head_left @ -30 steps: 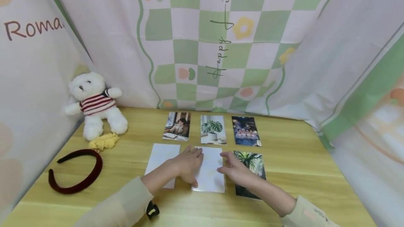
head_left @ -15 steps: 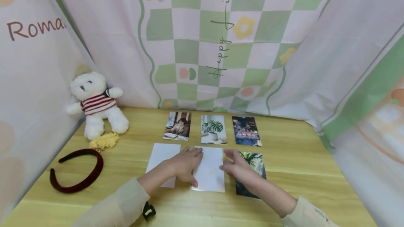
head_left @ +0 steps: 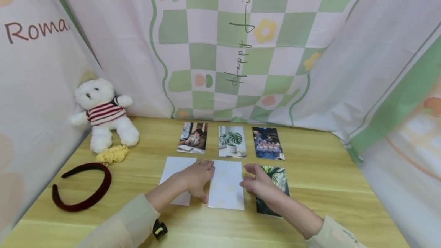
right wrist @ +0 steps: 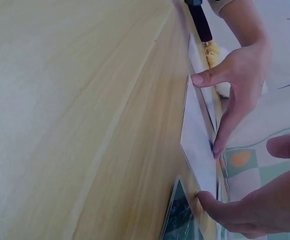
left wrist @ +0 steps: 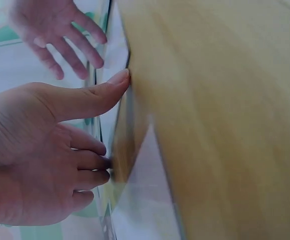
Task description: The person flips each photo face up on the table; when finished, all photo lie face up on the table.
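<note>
In the head view a blank-faced white card (head_left: 225, 186) lies flat in the middle of the front row. Along its left edge my left hand (head_left: 196, 181) rests with fingers extended and thumb spread; whether the tips touch the edge is unclear. It partly covers a second white card (head_left: 173, 171) on its left. My right hand (head_left: 262, 186) hovers at the middle card's right edge, thumb and fingers apart and loosely bent. Beneath it lies a jungle photo card (head_left: 279, 179), partly hidden. The right wrist view shows both hands (right wrist: 242, 80) flanking the white card (right wrist: 197, 132).
Behind stand three picture cards in a row: a person drinking (head_left: 193, 137), a potted plant (head_left: 232, 141) and bathers (head_left: 268, 144). At the table's left are a white teddy bear (head_left: 106, 114), a yellow scrunchie (head_left: 113, 154) and a dark red headband (head_left: 100, 192). A curtain (head_left: 234, 60) closes the back.
My left hand has slid slightly left, off the middle card's surface to its left edge. My right hand has drawn back a little to the right. The cards stay in place.
</note>
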Demonstrator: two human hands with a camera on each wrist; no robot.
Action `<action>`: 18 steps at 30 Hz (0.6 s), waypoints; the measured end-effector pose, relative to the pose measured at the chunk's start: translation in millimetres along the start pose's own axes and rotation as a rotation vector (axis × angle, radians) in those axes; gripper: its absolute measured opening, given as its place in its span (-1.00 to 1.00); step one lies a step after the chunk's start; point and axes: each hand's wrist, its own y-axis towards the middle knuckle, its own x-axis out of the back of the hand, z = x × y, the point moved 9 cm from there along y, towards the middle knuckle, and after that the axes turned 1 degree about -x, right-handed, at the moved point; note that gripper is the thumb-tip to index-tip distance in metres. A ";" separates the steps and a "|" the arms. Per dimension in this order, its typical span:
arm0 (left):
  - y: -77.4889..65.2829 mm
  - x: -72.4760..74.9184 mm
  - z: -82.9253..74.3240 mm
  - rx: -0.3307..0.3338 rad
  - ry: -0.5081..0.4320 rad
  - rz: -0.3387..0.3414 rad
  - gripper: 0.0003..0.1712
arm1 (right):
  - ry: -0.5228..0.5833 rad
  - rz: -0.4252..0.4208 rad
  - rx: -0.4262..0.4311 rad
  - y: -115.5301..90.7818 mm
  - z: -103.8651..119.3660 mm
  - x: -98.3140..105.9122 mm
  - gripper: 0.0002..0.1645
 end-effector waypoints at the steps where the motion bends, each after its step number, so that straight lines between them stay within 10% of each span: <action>1: 0.2 -0.6 0.2 0.001 0.005 -0.001 0.24 | 0.005 -0.002 0.001 0.1 0.1 0.2 -0.16; 18: 1.6 -4.0 2.1 -0.014 0.008 -0.006 0.23 | 0.037 -0.044 -0.034 5.5 -6.5 5.7 -0.21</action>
